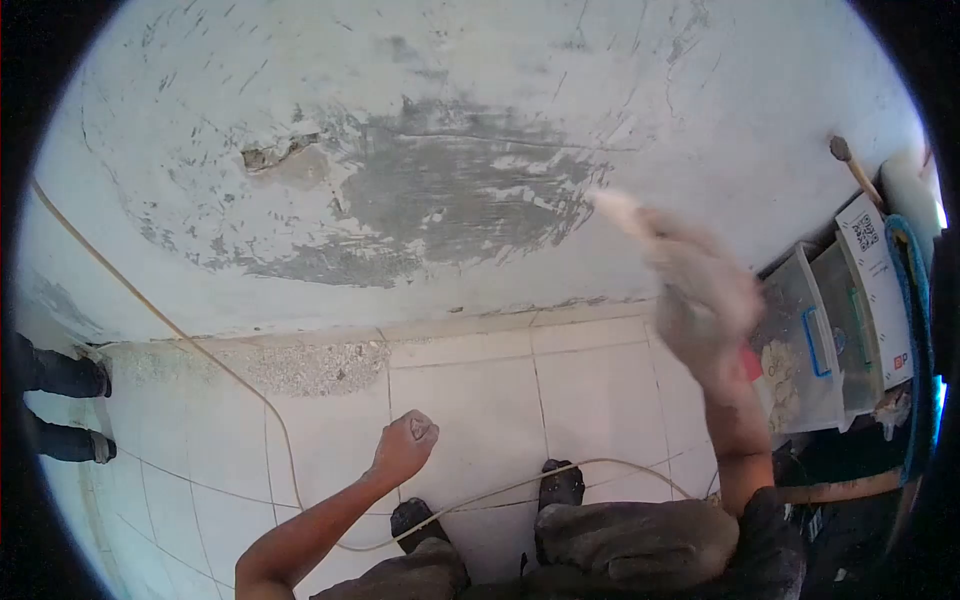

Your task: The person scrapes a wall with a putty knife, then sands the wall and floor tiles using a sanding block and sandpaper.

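My right hand is raised in front of the wall, smeared by motion and coated in pale dust. From its fingers a whitish, pointed thing sticks out towards the right edge of a bare grey patch; I cannot tell what it is. Around that patch the white coating is scratched and flaked, with a deeper chipped hole at its upper left. My left hand, dusty too, is curled into a fist above the tiled floor, away from the wall.
A thin hose or cable runs down from the left and crosses by my feet. Clear plastic drawers and a brush-like stick stand at the right. Crumbled debris lies along the wall's foot. Another person's legs show at far left.
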Tool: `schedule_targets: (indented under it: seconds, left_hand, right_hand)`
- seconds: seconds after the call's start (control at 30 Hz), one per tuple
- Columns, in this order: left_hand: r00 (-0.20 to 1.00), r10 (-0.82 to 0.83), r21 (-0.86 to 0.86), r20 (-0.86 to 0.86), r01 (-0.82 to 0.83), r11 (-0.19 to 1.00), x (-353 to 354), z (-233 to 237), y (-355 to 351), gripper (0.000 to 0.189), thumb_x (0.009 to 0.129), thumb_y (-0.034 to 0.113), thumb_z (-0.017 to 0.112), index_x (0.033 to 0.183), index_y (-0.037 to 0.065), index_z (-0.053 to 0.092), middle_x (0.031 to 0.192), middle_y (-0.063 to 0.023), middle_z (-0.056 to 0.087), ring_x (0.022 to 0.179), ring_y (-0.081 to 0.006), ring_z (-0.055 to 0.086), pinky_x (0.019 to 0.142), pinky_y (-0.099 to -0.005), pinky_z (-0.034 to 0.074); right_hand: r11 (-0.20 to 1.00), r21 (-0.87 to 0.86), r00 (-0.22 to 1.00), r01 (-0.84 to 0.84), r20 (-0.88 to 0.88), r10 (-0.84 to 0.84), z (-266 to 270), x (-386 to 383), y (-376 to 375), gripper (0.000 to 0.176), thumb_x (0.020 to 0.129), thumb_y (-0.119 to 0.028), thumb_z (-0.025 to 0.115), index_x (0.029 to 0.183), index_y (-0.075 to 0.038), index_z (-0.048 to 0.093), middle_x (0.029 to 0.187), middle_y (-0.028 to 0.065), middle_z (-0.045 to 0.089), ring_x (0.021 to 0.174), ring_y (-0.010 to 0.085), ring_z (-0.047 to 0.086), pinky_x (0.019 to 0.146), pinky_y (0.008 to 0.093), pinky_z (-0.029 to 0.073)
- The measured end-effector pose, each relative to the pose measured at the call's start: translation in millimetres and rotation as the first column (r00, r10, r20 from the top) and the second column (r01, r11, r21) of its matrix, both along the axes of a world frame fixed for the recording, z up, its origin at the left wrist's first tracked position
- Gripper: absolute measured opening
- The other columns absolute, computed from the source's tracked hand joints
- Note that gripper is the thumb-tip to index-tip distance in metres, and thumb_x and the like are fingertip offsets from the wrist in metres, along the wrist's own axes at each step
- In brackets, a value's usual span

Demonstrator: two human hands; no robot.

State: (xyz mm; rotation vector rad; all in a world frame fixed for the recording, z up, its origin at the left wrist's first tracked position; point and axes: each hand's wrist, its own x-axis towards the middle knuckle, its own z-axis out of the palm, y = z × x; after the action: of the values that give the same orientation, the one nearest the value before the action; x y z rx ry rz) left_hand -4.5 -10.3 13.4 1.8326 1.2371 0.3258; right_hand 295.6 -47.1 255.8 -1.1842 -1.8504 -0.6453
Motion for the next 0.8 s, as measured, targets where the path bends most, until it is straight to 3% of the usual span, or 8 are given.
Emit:
schedule_targets:
  seconds: [0.07,0.13,0.2,0.3,0.47,0.53,0.67,0.8]
  left_hand:
    - [1.0,-0.02,-0.037,0.014,0.02,0.999,-2,-3,1,0.025,0.081,0.026,0.059,0.084,0.001,0.057,0.079,-0.0193,0.062,0.077,-0.0342,0.062,0.07,-0.0386,0.048]
    - [1.0,-0.024,-0.046,-0.006,0.024,0.999,2,-1,0,0.026,0.081,0.027,0.058,0.085,0.001,0.057,0.08,-0.0194,0.062,0.078,-0.0343,0.062,0.07,-0.0385,0.048]
    - [0.999,-0.026,-0.043,-0.029,0.025,0.999,8,4,-2,0.027,0.081,0.028,0.058,0.086,0.001,0.057,0.08,-0.0194,0.062,0.078,-0.0344,0.062,0.07,-0.0384,0.048]
    - [0.999,-0.021,-0.052,0.038,0.023,0.998,11,9,3,0.028,0.082,0.029,0.058,0.086,0.002,0.058,0.08,-0.0196,0.063,0.078,-0.0353,0.062,0.07,-0.039,0.048]
    - [0.999,-0.017,-0.108,-0.03,0.014,0.994,2,5,-4,0.028,0.081,0.029,0.06,0.087,0.001,0.059,0.081,-0.0174,0.063,0.076,-0.0288,0.062,0.071,-0.0366,0.048]
    - [0.999,-0.018,-0.123,-0.033,0.013,0.992,1,6,-5,0.028,0.081,0.029,0.06,0.087,0.002,0.059,0.081,-0.0174,0.063,0.076,-0.029,0.062,0.071,-0.0368,0.048]
    - [1.0,-0.031,-0.08,-0.005,0.03,0.996,-2,1,-8,0.028,0.081,0.028,0.059,0.086,0.001,0.059,0.078,-0.0188,0.063,0.075,-0.0311,0.063,0.07,-0.038,0.048]
    - [1.0,-0.011,-0.083,-0.01,0.01,0.996,-5,-1,-4,0.029,0.081,0.028,0.059,0.087,0.0,0.059,0.078,-0.0208,0.063,0.077,-0.0341,0.063,0.069,-0.0387,0.049]
  right_hand:
    - [0.994,0.099,0.997,-0.049,-0.061,0.055,7,1,-2,0.033,0.058,0.012,0.063,0.086,-0.003,0.058,0.098,0.0118,0.063,0.088,0.0253,0.063,0.07,0.0329,0.053]
    - [0.996,-0.08,0.999,0.043,-0.01,-0.043,6,-2,1,0.032,0.059,0.01,0.062,0.087,-0.004,0.059,0.099,0.0118,0.063,0.089,0.0256,0.062,0.07,0.0332,0.053]
    - [0.836,-0.463,0.953,0.295,0.204,-0.223,-58,16,33,0.03,0.061,0.009,0.061,0.087,-0.006,0.06,0.099,0.0115,0.063,0.089,0.0265,0.062,0.069,0.0331,0.053]
    - [0.905,-0.419,0.994,0.069,0.102,-0.028,-70,7,24,0.03,0.062,0.007,0.061,0.088,-0.008,0.06,0.099,0.0113,0.062,0.089,0.0271,0.062,0.068,0.033,0.053]
    - [0.997,-0.072,0.999,0.034,-0.008,-0.034,15,-13,-12,0.028,0.062,0.008,0.06,0.085,-0.007,0.06,0.1,0.012,0.062,0.089,0.0262,0.062,0.067,0.031,0.053]
    - [0.997,0.065,0.969,-0.037,-0.243,0.052,17,-20,-11,0.027,0.062,0.01,0.059,0.084,-0.006,0.061,0.098,0.0123,0.063,0.086,0.026,0.063,0.066,0.0301,0.053]
    - [0.925,-0.339,0.984,0.174,0.107,-0.145,-77,2,29,0.025,0.066,0.014,0.053,0.084,-0.002,0.06,0.096,0.0142,0.064,0.085,0.0249,0.064,0.068,0.0297,0.052]
    - [0.979,-0.191,0.995,0.072,-0.06,-0.085,-43,-5,4,0.022,0.065,0.012,0.056,0.081,-0.002,0.059,0.095,0.0152,0.064,0.084,0.0261,0.064,0.066,0.0301,0.052]
